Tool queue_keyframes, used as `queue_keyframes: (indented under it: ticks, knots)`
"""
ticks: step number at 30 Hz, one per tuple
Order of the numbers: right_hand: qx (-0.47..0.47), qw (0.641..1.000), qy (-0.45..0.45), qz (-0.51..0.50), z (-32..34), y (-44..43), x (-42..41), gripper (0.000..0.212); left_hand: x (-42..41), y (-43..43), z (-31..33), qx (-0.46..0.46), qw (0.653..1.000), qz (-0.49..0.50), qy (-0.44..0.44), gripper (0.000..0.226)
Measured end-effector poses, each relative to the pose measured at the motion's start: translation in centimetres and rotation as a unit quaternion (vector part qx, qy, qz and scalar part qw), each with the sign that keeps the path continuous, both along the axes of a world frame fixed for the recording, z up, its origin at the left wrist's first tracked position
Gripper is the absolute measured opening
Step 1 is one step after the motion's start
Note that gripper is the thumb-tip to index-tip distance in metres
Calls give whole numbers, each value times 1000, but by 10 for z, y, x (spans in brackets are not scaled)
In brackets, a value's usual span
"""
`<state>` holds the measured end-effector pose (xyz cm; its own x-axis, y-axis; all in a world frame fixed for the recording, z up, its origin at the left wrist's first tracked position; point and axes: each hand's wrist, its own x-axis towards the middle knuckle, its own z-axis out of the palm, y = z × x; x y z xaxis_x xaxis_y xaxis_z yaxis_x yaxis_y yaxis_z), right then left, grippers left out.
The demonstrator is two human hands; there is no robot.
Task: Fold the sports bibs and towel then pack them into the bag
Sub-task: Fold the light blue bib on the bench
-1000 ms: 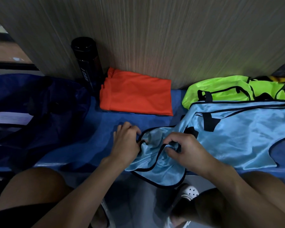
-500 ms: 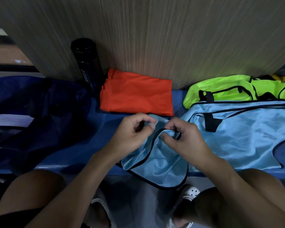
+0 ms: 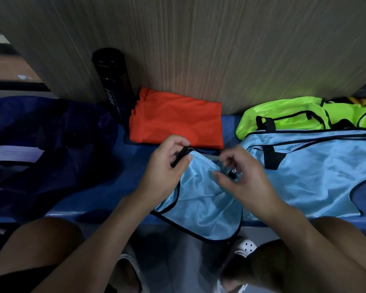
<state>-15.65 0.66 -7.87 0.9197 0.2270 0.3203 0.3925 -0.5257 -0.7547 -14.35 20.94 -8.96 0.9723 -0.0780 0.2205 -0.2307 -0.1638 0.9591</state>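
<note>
A light blue bib (image 3: 304,178) with black trim lies across the blue bench (image 3: 106,195), and its left end hangs over the front edge. My left hand (image 3: 165,166) pinches the black-trimmed edge at the bib's left end. My right hand (image 3: 241,176) has curled fingers on the blue fabric just to the right, beside a black strap. A folded orange cloth (image 3: 178,121) lies behind my hands against the wall. A neon yellow-green bib (image 3: 294,115) sits crumpled at the back right. A dark navy bag (image 3: 40,144) rests on the left.
A black cylindrical bottle (image 3: 114,81) stands against the wood-grain wall (image 3: 199,49) beside the orange cloth. A pale sheet (image 3: 11,153) lies on the bag. My knees and white clogs (image 3: 245,248) are below the bench's front edge.
Both hands lifted the blue bib's left end up and away from the bench edge toward the orange cloth. They moved slightly apart along the trim.
</note>
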Motion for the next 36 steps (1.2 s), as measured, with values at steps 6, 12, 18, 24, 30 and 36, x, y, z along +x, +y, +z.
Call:
queue_keyframes:
  ticks: [6, 12, 18, 24, 30, 36]
  knots:
    - [-78, 991, 74, 76, -17, -36, -22, 19, -3, -5, -4, 70, 997, 1, -19, 26]
    - [-157, 969, 114, 153, -34, -58, -36, 24, -11, -16, -5, 106, 994, -17, -33, 31]
    - [-209, 960, 88, 165, -36, -57, -42, 17, -22, -20, -3, 94, 995, -19, 12, 35]
    - [-200, 966, 85, 139, -36, -54, -40, 17, -30, -21, 0, 87, 995, -25, 31, 34]
    - [-22, 990, 132, 43, -10, -45, -41, 17, -38, -24, 4, 120, 988, -94, -22, 37]
    - [38, 993, 109, 19, -1, -29, -31, 11, -40, -29, -1, 123, 989, -61, -51, 27]
